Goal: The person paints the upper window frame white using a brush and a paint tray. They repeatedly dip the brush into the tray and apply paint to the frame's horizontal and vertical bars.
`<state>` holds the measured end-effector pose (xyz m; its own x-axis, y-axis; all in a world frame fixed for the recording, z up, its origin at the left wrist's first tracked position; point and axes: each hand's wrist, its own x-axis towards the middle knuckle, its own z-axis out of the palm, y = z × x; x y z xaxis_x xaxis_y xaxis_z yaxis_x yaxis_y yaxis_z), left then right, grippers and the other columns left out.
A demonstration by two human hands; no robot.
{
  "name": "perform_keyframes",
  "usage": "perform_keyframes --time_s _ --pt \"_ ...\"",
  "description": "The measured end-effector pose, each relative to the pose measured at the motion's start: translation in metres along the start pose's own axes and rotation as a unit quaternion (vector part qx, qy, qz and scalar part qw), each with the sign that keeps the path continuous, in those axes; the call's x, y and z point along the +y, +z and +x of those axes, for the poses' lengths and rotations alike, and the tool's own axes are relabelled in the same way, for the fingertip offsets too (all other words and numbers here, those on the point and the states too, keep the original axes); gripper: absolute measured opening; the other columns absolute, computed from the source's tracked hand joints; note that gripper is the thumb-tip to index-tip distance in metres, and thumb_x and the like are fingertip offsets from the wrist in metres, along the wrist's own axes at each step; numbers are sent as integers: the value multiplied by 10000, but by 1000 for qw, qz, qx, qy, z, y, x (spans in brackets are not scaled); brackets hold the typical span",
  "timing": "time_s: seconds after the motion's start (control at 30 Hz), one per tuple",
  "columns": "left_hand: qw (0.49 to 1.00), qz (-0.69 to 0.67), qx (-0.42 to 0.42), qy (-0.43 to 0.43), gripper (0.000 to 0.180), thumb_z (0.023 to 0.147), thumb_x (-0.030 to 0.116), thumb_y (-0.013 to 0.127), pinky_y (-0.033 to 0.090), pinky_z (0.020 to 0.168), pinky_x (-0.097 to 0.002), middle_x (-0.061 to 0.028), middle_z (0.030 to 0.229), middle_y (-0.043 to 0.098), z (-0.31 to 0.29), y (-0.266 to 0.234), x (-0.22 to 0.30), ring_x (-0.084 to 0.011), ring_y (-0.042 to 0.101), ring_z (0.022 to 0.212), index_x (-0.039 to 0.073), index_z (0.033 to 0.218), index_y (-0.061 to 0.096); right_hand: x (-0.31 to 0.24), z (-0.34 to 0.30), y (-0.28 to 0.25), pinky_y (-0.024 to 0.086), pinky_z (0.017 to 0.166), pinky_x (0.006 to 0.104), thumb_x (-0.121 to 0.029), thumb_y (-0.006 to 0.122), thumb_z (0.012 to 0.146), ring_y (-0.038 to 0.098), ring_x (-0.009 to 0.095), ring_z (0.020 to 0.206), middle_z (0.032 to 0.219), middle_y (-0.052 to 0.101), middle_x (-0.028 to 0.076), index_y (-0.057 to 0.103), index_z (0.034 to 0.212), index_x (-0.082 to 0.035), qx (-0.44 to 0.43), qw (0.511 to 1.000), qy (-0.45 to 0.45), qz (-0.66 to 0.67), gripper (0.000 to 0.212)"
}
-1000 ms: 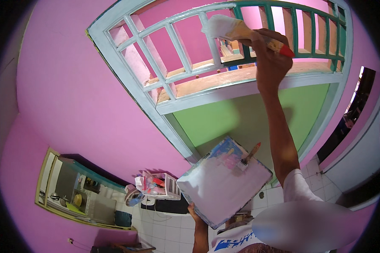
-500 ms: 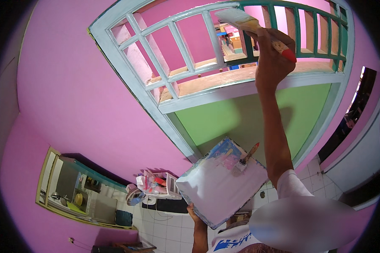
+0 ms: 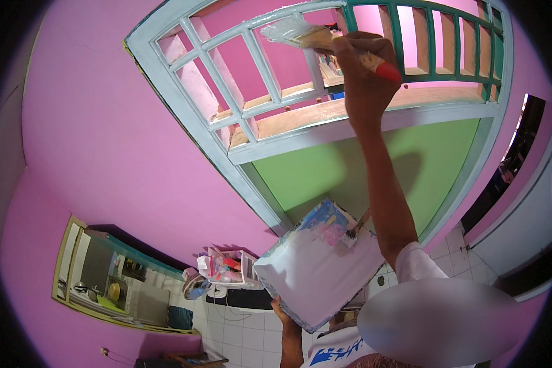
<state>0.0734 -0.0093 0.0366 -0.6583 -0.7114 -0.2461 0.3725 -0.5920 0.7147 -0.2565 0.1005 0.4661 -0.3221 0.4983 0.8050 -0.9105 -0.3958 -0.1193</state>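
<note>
My right hand [image 3: 369,76] is closed round the handle of a wide paintbrush [image 3: 316,38] with a red handle end. Its bristles, coated in pale paint, lie over the upper bars of a wooden lattice frame [image 3: 260,58]; whether they touch the wood I cannot tell. The left part of the lattice is pale blue-white, the right part dark green. Low down, my left hand [image 3: 280,311] grips the near left edge of a paint tray [image 3: 306,276] holding pale paint. A second, smaller brush [image 3: 353,232] rests in the tray, partly behind my right forearm.
Below the lattice is a green panel [image 3: 349,165] in a pale frame. Pink wall [image 3: 135,135] spreads to the left. A white rack [image 3: 245,270] with bottles and small items stands on the tiled floor [image 3: 239,343]. A window-like opening [image 3: 129,276] is at lower left, a doorway at right.
My right hand and the paintbrush have moved left along the top of the lattice. The forearm now covers part of the smaller brush's handle. The tray and my left hand are nearly unmoved.
</note>
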Motion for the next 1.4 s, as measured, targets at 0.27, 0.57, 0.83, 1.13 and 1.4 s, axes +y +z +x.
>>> perform_keyframes --time_s 0.27,0.57,0.83,1.13,1.4 --pt "1000 -15 -17 -2 635 800 490 543 448 890 -420 -111 1129 551 12 -16 -8 -269 538 1051 43 1250 501 3 19 -16 578 691 264 14 728 822 663 161 814 984 619 94 594 957 -24 59 993 -57 -88 194" --pt "1000 0 -25 -13 706 810 502 530 434 937 -441 -127 1211 521 -5 10 5 -289 509 1137 45 1341 440 18 29 -29 523 752 241 -28 753 820 633 107 852 972 664 53 634 918 -26 46 995 -85 -33 154" --pt "1000 19 -13 -9 631 803 496 543 427 933 -436 -111 1185 521 7 -6 -4 -272 508 1115 58 1256 493 3 30 -34 525 737 253 -95 771 828 631 131 865 960 642 59 621 927 -37 31 987 -79 -134 189" --pt "998 41 -27 -39 727 793 566 560 382 949 -471 -120 1234 476 -5 20 11 -302 458 1148 89 1329 435 -22 84 -18 510 572 240 -111 704 884 666 133 695 759 687 85 661 874 39 -42 974 -86 -204 157" --pt "998 9 -24 -61 741 797 552 539 379 973 -462 -142 1266 474 0 -4 4 -313 462 1166 71 1348 426 -55 127 13 500 497 260 -243 640 912 644 141 572 625 639 87 635 731 4 -154 960 -16 -232 307"
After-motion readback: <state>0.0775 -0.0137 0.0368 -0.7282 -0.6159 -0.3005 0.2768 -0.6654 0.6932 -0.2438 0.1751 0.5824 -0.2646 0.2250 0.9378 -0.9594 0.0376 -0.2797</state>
